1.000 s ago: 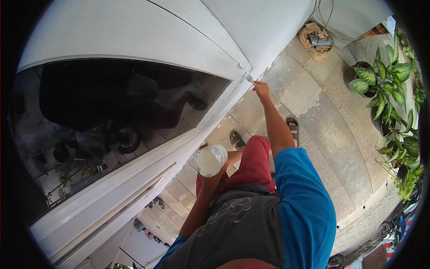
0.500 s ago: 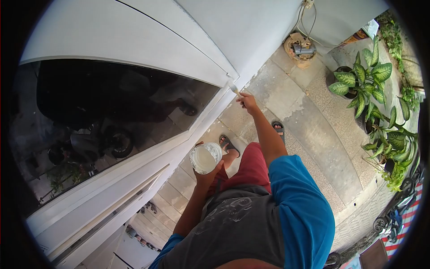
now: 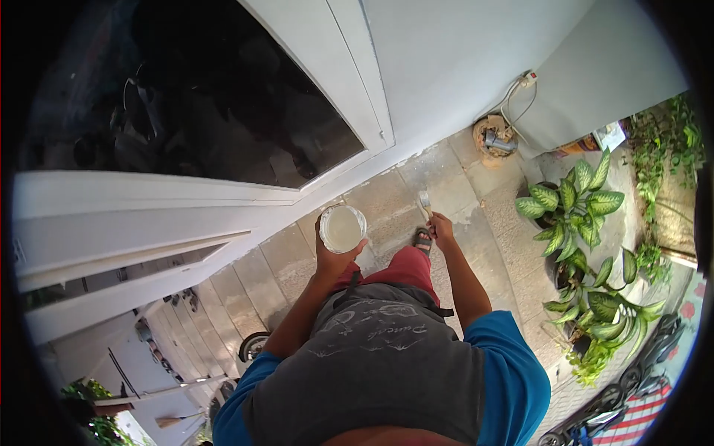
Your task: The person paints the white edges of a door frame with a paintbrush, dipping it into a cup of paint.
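Observation:
My left hand (image 3: 336,259) is wrapped round a paint tub (image 3: 343,227) with a whitish rim, held in front of my waist. Pale, whitish paint fills part of it, and its open top faces me. In my right hand (image 3: 442,227) is a paintbrush (image 3: 426,202), gripped by the handle, its bristles pointing away from me over the floor. The brush is apart from both the tub and the white window frame (image 3: 343,167).
A dark window pane (image 3: 245,111) is at the left, beside a white wall (image 3: 446,74). By the wall's foot lies a grey tool (image 3: 500,141) in a brown bag, near a cable. Potted plants (image 3: 580,201) line the right, with motorbikes (image 3: 632,394) beyond.
My right hand has drawn the brush away from the frame's corner, back towards me. The tub in my left hand has come up closer, and my view has turned.

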Tool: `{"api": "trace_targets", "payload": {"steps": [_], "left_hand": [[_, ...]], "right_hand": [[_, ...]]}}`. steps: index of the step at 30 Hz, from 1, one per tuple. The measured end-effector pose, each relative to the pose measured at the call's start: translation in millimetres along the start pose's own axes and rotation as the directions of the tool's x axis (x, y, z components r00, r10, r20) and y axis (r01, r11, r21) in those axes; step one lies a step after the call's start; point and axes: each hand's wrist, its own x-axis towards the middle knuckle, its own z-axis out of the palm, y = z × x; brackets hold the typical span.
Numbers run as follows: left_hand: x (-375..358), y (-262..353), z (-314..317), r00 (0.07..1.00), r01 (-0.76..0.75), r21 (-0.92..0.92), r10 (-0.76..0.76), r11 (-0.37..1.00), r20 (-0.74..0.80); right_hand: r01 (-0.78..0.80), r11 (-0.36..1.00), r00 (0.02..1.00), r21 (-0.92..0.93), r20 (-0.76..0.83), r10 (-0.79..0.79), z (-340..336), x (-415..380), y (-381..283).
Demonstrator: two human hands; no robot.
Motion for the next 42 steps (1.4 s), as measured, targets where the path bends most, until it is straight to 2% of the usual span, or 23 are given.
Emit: {"api": "trace_targets", "payload": {"steps": [3,5,6,8,10,12,14,15,17,18,21,23,24,26,28,31,32,34,36,38,40,41,42], "left_hand": [[-18,15,21,0.999,0.038,-0.032,-0.039,0.999,-0.026],[-26,38,33,0.986,-0.161,0.11,0.164,0.981,-0.023],[-32,46,40,0.985,-0.16,0.109,0.165,0.981,-0.047],[-39,51,38,0.991,-0.119,-0.093,0.112,0.989,-0.075],[-52,59,42,0.988,-0.119,-0.068,0.111,0.991,-0.105],[-63,69,38,0.985,-0.109,-0.051,0.101,0.993,-0.142],[-69,76,26,0.993,-0.046,-0.13,0.031,0.991,-0.114],[-70,70,14,0.991,-0.04,-0.138,0.021,0.99,-0.134],[-80,64,2,0.977,0.05,-0.209,-0.092,0.977,-0.195],[-85,58,-3,0.974,0.047,-0.213,-0.092,0.976,-0.206],[-86,41,-27,0.949,0.036,-0.074,-0.058,0.997,-0.311],[-81,36,-41,0.952,0.025,-0.11,-0.057,0.994,-0.299],[-80,34,-46,0.954,0.024,-0.135,-0.063,0.991,-0.292],[-75,34,-54,0.951,-0.005,-0.084,-0.021,0.996,-0.31],[-70,36,-61,0.957,-0.042,-0.094,0.013,0.995,-0.29],[-64,32,-65,0.973,-0.028,-0.165,-0.011,0.986,-0.232],[-61,31,-66,0.975,-0.03,-0.168,-0.008,0.985,-0.223],[-57,34,-64,0.975,-0.111,-0.096,0.089,0.989,-0.202],[-53,38,-60,0.976,-0.135,-0.077,0.12,0.988,-0.181],[-47,49,-57,0.975,-0.163,-0.048,0.154,0.985,-0.162],[-43,68,-52,0.974,-0.201,0.016,0.202,0.979,-0.105],[-39,75,-47,0.974,-0.194,0.021,0.195,0.981,-0.111],[-35,81,-41,0.966,-0.225,0.056,0.23,0.973,-0.117]], "right_hand": [[0.048,0.995,0.999,-0.091,0.015,-0.046,-28,-32,-16],[0.031,0.985,0.999,-0.17,0.028,-0.027,-45,-42,-37],[0.039,0.981,0.999,-0.189,0.043,-0.032,-50,-42,-47],[0.073,0.974,0.997,-0.213,0.04,-0.066,-43,-43,-60],[0.08,0.968,0.996,-0.238,0.058,-0.069,-42,-45,-78],[0.18,0.969,0.977,-0.168,0.148,-0.156,-33,-47,-95],[0.208,0.968,0.96,-0.14,0.22,-0.175,-16,-54,-108],[0.234,0.967,0.945,-0.103,0.259,-0.202,1,-59,-113],[0.262,0.963,0.923,-0.068,0.309,-0.23,18,-67,-120],[0.308,0.944,0.905,-0.118,0.344,-0.252,24,-70,-122],[0.414,0.879,0.87,-0.237,0.385,-0.307,55,-82,-123],[0.51,0.759,0.846,-0.404,0.394,-0.359,75,-94,-124],[0.515,0.753,0.846,-0.41,0.385,-0.368,86,-106,-127],[0.604,0.621,0.796,-0.499,0.407,-0.447,111,-128,-134],[0.626,0.64,0.78,-0.446,0.38,-0.498,133,-148,-140],[0.743,0.6,0.669,-0.297,0.357,-0.651,158,-174,-159],[0.743,0.599,0.669,-0.298,0.348,-0.656,163,-183,-166],[0.757,0.651,0.627,-0.052,0.335,-0.703,173,-207,-182],[0.799,0.597,0.534,0.069,0.374,-0.758,177,-232,-203],[0.804,0.589,0.514,0.076,0.409,-0.754,185,-268,-230],[0.796,0.543,0.41,0.267,0.421,-0.809,191,-303,-252],[0.791,0.55,0.413,0.268,0.428,-0.804,193,-318,-263],[0.827,0.507,0.313,0.243,0.55,-0.774,194,-333,-272]]}}
